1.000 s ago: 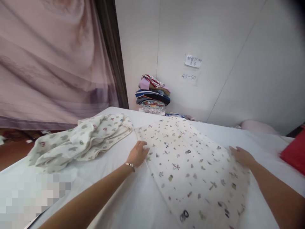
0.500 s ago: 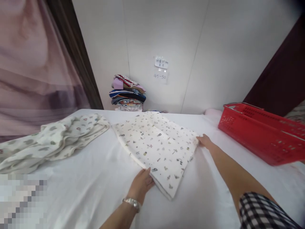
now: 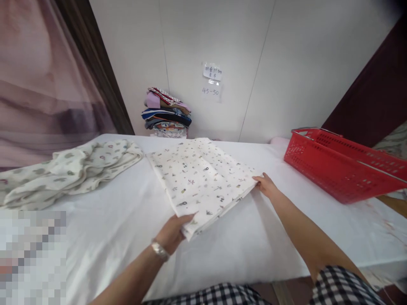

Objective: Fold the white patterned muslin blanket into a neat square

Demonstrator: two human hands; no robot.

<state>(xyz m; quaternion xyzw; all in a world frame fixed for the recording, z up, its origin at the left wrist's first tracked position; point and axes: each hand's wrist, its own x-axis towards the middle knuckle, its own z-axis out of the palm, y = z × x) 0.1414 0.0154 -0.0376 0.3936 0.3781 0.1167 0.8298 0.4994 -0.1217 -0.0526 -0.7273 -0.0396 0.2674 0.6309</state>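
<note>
A white cloth (image 3: 203,173) printed with small plants and figures lies folded in layers on the white-covered table (image 3: 133,237). My left hand (image 3: 174,231) grips its near left corner, thumb on top and the other fingers tucked underneath. At the right corner, my right hand (image 3: 264,185) pinches the edge between thumb and fingers. The near edge between both hands is slightly raised, showing several layers. To the left rests a second cloth (image 3: 73,169), cream with leaf-like spots, loosely heaped.
A red plastic basket (image 3: 343,169) with wire handles stands on the right of the table. Behind the table's far edge rises a stack of folded fabrics (image 3: 167,114). Handwritten notes (image 3: 212,80) are taped to the wall. A pink curtain (image 3: 47,84) hangs at the left.
My left hand has moved left from the cloth's lower left edge to its near corner and gripped it. That corner has shifted left and up; my right hand stays on the right corner.
</note>
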